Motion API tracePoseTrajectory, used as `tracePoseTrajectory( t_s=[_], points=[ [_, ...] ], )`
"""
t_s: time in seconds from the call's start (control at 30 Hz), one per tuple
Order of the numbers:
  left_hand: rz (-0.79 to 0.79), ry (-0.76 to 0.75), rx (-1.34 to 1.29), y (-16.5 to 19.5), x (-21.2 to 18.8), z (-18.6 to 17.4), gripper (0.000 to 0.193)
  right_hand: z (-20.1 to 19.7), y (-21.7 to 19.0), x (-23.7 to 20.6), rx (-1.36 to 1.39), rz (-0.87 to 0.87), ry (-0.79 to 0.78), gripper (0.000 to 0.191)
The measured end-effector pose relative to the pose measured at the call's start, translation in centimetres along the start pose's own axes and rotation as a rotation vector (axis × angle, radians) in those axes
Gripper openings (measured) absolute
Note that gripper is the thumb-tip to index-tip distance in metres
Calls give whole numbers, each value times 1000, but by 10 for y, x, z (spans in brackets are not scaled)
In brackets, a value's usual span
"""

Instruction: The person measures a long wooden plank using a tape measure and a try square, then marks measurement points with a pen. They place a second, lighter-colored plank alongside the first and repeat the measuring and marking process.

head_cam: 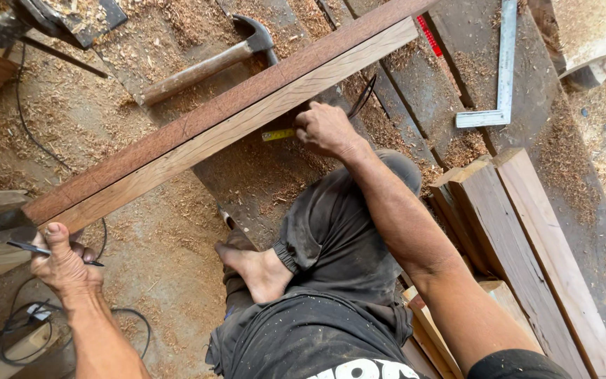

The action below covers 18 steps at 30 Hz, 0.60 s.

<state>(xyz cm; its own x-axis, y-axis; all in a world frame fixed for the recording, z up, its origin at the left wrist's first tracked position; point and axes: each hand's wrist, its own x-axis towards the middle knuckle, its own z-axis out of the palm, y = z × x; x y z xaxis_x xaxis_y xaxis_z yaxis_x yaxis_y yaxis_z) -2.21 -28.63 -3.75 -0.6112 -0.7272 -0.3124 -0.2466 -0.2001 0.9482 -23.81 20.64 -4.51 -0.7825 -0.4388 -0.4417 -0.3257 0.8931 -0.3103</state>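
A long plank, pale on its near face and reddish along the far edge, runs on a slant between the two hands, its low end by the left hand and its high end running out past the right hand; lying across the work this way, its whole near face is within reach of both arms. The person sits on the ground behind it with a bare foot tucked in between the hands, which puts the body square to the plank. To the right of the right arm is a stack of boards, apart from the plank. Beyond the plank, above and left of the right hand, a hammer lies in the sawdust, and well to the right of that hand lies a steel square; both are set aside yet close. The right hand is closed, knuckles up, pressing a yellow tape against the plank's near face, seemingly to hold it taut along the wood. The left hand is closed at the plank's low end, thumb on the edge, gripping a dark pencil that juts out to its left, kept ready beside the wood.
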Motion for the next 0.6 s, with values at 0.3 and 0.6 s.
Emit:
tracePoseTrajectory(
  t_s=[0.3, 0.6],
  points=[
    [5, -18, 32, 2, 6, 7, 46, -11, -7, 0, 27, 48, 7, 24],
    [8, -47, -95, 1, 15, -6, 48, -19, -26, -2, 52, 95, 8, 28]
  ],
)
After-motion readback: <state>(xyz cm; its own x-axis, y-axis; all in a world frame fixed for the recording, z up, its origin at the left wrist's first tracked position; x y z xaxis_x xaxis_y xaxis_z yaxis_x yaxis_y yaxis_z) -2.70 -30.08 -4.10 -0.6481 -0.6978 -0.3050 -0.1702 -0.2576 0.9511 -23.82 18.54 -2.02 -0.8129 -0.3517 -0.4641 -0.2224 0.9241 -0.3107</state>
